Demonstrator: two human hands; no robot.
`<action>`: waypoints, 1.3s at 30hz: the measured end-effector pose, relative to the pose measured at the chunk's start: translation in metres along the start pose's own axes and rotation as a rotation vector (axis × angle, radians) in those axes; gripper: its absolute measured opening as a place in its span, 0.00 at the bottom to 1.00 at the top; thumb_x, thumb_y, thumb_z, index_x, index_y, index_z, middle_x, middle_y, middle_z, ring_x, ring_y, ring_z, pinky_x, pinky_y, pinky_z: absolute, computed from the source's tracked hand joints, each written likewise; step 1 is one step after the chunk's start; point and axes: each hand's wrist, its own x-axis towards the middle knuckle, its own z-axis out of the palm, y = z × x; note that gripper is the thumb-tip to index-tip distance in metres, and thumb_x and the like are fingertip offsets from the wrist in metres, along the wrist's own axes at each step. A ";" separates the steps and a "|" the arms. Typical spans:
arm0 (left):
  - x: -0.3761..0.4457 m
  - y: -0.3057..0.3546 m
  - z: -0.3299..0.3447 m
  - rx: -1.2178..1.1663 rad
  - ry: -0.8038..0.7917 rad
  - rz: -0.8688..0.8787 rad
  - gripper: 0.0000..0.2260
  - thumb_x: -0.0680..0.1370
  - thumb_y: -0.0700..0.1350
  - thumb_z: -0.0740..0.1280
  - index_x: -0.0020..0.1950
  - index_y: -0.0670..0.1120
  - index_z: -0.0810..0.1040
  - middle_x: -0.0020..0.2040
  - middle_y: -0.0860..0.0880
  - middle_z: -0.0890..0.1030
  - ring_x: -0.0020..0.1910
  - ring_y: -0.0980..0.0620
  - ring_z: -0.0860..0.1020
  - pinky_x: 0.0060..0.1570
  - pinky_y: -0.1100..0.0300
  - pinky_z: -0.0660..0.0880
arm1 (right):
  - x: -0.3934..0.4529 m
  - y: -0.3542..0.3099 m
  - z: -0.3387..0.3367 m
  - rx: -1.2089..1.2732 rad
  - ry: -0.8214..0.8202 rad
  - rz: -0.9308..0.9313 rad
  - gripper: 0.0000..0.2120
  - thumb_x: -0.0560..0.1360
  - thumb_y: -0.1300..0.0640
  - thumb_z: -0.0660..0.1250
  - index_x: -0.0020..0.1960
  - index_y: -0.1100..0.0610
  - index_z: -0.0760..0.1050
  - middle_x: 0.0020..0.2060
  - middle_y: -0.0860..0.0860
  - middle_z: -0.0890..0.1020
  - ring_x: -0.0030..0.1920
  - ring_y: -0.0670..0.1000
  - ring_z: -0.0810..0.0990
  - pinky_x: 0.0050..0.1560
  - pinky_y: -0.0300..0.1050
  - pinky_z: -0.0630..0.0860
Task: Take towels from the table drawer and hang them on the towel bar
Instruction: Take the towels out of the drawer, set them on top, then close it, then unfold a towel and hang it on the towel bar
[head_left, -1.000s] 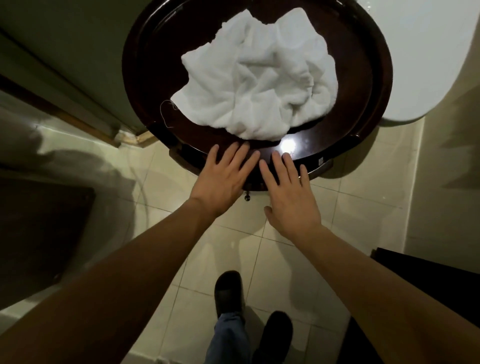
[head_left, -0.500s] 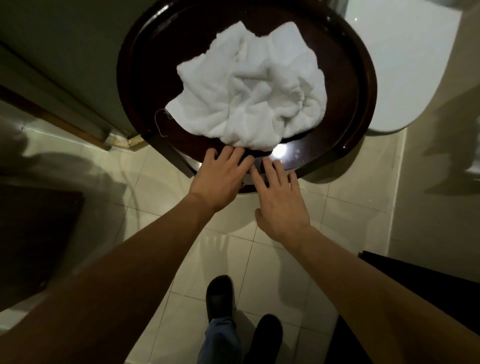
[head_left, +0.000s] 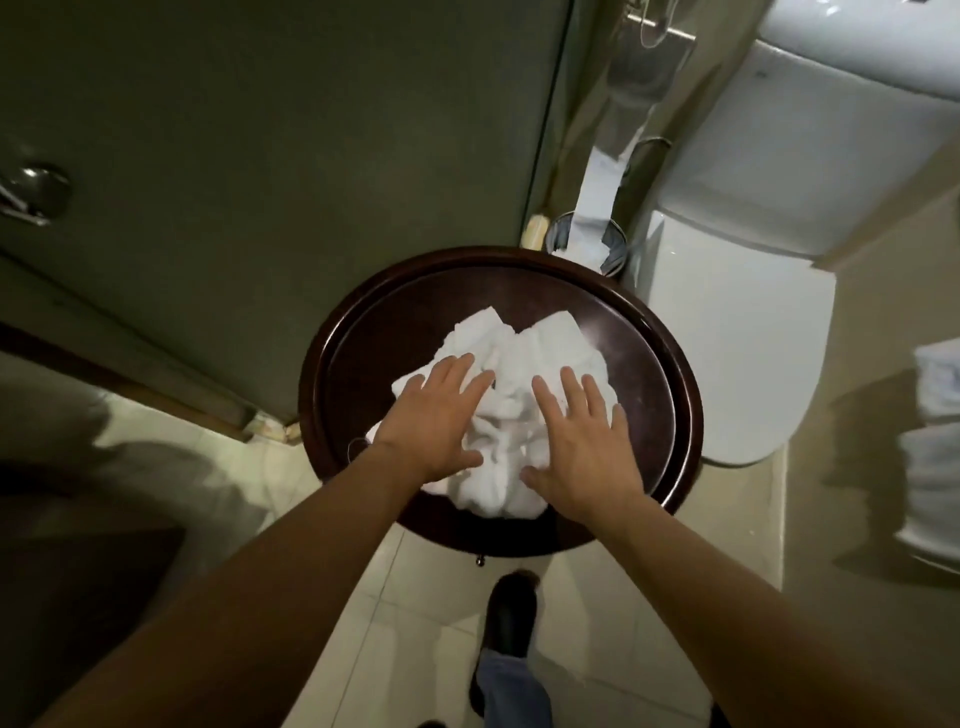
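Observation:
A crumpled white towel (head_left: 511, 358) lies in a heap on the round dark wooden table (head_left: 665, 395). My left hand (head_left: 439, 418) rests flat on the towel's left part, fingers spread. On the towel's right part lies my right hand (head_left: 584, 444), also flat with fingers apart. Neither hand has closed around the cloth. A small drawer knob (head_left: 480, 559) pokes out below the table's near edge; the drawer itself looks pushed in. White towels (head_left: 935, 457) hang at the right edge of the view.
A white toilet (head_left: 748, 291) stands right of the table. A small wire bin (head_left: 587, 244) sits behind the table by the green door (head_left: 260, 156). A dark mat (head_left: 78, 587) lies at left. My shoe (head_left: 511, 618) is on the tiled floor below the table.
Both hands left the table's near edge and drawer front and moved forward onto the towel. The view pulled back and tilted up, bringing the toilet and hanging towels into sight.

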 end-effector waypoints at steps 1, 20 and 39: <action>0.013 -0.002 0.003 0.011 -0.068 -0.015 0.49 0.69 0.64 0.71 0.81 0.52 0.48 0.82 0.44 0.47 0.80 0.43 0.49 0.74 0.41 0.59 | 0.015 0.007 -0.001 -0.004 -0.040 -0.001 0.51 0.73 0.34 0.67 0.81 0.47 0.38 0.82 0.56 0.42 0.81 0.62 0.41 0.75 0.67 0.53; 0.088 -0.013 0.018 -0.040 -0.264 -0.086 0.26 0.78 0.49 0.65 0.75 0.51 0.63 0.76 0.48 0.61 0.69 0.42 0.63 0.56 0.49 0.72 | 0.121 0.010 -0.001 0.219 -0.290 -0.058 0.29 0.73 0.42 0.68 0.71 0.46 0.66 0.62 0.52 0.73 0.59 0.55 0.73 0.56 0.52 0.77; -0.272 -0.222 -0.187 -0.014 0.201 -0.807 0.21 0.72 0.51 0.68 0.65 0.52 0.72 0.64 0.49 0.71 0.59 0.44 0.69 0.44 0.49 0.75 | 0.054 -0.388 -0.226 0.042 -0.061 -0.855 0.28 0.74 0.48 0.65 0.73 0.43 0.63 0.69 0.50 0.69 0.66 0.56 0.69 0.65 0.52 0.69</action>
